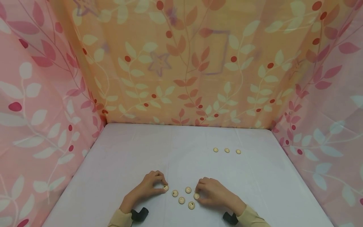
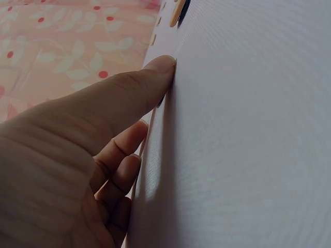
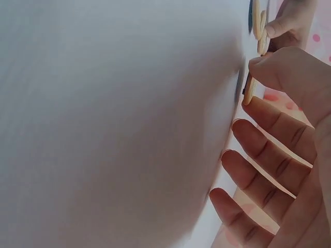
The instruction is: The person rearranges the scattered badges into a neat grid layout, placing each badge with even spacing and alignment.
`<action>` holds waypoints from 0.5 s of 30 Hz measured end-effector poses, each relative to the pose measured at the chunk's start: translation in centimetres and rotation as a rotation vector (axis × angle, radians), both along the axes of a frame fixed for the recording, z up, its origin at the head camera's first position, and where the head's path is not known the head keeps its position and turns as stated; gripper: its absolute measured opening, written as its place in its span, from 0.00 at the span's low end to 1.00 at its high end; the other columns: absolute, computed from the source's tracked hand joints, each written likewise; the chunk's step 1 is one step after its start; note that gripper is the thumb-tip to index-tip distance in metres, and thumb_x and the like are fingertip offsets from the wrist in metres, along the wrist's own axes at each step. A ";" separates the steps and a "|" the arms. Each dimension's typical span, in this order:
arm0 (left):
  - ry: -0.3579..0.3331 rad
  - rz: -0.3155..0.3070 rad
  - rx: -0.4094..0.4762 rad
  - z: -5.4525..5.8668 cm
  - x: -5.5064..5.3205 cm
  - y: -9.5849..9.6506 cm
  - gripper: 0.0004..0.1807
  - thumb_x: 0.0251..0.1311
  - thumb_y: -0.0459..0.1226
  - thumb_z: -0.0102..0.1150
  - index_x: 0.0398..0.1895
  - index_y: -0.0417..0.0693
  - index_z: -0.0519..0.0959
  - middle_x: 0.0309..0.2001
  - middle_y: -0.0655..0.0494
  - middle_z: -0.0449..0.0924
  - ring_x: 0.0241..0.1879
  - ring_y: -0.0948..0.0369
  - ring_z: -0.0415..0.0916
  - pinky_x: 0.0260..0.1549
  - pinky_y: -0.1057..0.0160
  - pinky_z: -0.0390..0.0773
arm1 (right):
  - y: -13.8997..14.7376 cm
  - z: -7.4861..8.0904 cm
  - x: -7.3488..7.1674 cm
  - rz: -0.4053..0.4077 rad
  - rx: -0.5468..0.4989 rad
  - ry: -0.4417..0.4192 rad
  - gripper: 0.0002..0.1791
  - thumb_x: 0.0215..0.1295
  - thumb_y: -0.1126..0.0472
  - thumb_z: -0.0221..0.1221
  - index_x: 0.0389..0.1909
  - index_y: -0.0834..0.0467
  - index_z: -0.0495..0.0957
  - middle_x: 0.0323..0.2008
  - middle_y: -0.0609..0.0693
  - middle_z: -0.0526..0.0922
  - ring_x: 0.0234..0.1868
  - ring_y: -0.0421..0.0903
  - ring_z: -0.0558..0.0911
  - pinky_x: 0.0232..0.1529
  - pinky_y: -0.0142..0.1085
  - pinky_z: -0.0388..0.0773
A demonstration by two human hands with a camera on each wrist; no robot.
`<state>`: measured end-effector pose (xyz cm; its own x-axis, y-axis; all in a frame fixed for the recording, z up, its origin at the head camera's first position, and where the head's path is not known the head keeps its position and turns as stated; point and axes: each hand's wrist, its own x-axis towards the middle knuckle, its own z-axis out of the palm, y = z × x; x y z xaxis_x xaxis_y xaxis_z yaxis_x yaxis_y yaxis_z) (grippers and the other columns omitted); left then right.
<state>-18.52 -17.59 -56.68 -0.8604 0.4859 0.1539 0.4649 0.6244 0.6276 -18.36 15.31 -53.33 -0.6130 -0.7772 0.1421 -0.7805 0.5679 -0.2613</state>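
Small round wooden discs with dark markings like faces lie in a loose cluster near the front of the white table. My left hand (image 1: 150, 184) pinches the leftmost disc (image 1: 165, 188) between thumb and forefinger; the thumb (image 2: 139, 80) mostly hides it in the left wrist view. At the cluster's right side, my right hand (image 1: 212, 191) holds another disc (image 3: 250, 90) by its edges, thumb above and forefinger below in the right wrist view. Between the hands lie an upper disc (image 1: 188, 189), a left one (image 1: 175, 193), a middle one (image 1: 181, 200) and a front one (image 1: 191, 205).
Three more discs form a row at the back right, the middle one (image 1: 227, 150) between its neighbours. Patterned cloth walls (image 1: 181, 63) enclose the white table (image 1: 136, 148) at back and sides. A black wrist device (image 1: 140, 214) sits at the left wrist, another (image 1: 230, 218) at the right.
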 end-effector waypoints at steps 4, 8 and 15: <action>-0.001 0.000 -0.004 0.1 0.0 0.0 0.09 0.47 0.50 0.67 0.33 0.71 0.79 0.40 0.75 0.69 0.42 0.68 0.62 0.45 0.56 0.61 | 0.4 0.1 -0.2 -0.014 -0.004 0.015 0.10 0.51 0.47 0.64 0.34 0.42 0.79 0.33 0.32 0.73 0.34 0.30 0.70 0.36 0.29 0.69; -0.006 0.003 -0.012 0.2 0.1 0.0 0.09 0.47 0.50 0.67 0.33 0.70 0.79 0.41 0.75 0.68 0.42 0.68 0.62 0.46 0.55 0.61 | 0.8 0.2 -0.4 -0.019 -0.012 0.027 0.09 0.51 0.48 0.64 0.33 0.43 0.79 0.32 0.33 0.74 0.34 0.30 0.71 0.37 0.30 0.70; -0.003 0.002 -0.008 0.1 0.1 0.0 0.09 0.47 0.51 0.67 0.33 0.70 0.79 0.40 0.75 0.69 0.42 0.68 0.62 0.45 0.55 0.61 | 1.4 0.4 -0.7 -0.037 -0.021 -0.007 0.09 0.51 0.50 0.64 0.34 0.45 0.79 0.33 0.34 0.75 0.35 0.31 0.71 0.38 0.32 0.71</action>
<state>-18.42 -17.55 -56.55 -0.8616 0.4856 0.1474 0.4620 0.6303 0.6239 -19.02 16.68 -52.90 -0.6422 -0.7510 0.1534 -0.7572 0.5905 -0.2791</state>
